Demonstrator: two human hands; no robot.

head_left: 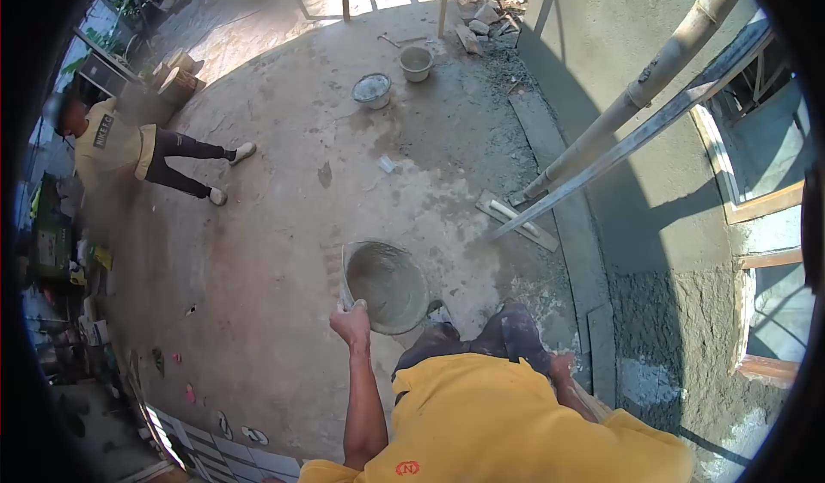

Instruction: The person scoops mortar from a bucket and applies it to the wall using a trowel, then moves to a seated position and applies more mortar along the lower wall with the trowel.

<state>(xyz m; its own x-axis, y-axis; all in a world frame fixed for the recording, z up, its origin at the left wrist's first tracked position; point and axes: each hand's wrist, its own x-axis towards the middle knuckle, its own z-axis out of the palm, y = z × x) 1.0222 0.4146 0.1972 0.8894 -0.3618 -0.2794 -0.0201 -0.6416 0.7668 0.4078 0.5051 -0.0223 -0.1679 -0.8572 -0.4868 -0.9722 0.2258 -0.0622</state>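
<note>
My left hand (351,324) is closed at the near left edge of a bucket (413,318) of wet grey mortar. Whether the fingers hold its rim or its handle is too small to make out. The bucket is in front of my feet, apparently on the concrete floor. Beside my right thigh is my right hand (563,368), its fingers mostly hidden. A pale wooden piece (593,404) shows close to that wrist; I cannot tell if the hand holds it. Ahead to the right, a plastering float (517,222) with a pale handle lies on the floor.
Two more buckets, one with pale contents (371,92) and one grey (416,64), stand farther ahead. A bamboo pole (632,96) and a long straight bar (636,126) slant by the plastered wall (593,96). Another person (112,143) stands at left. Rubble (483,21) lies far right.
</note>
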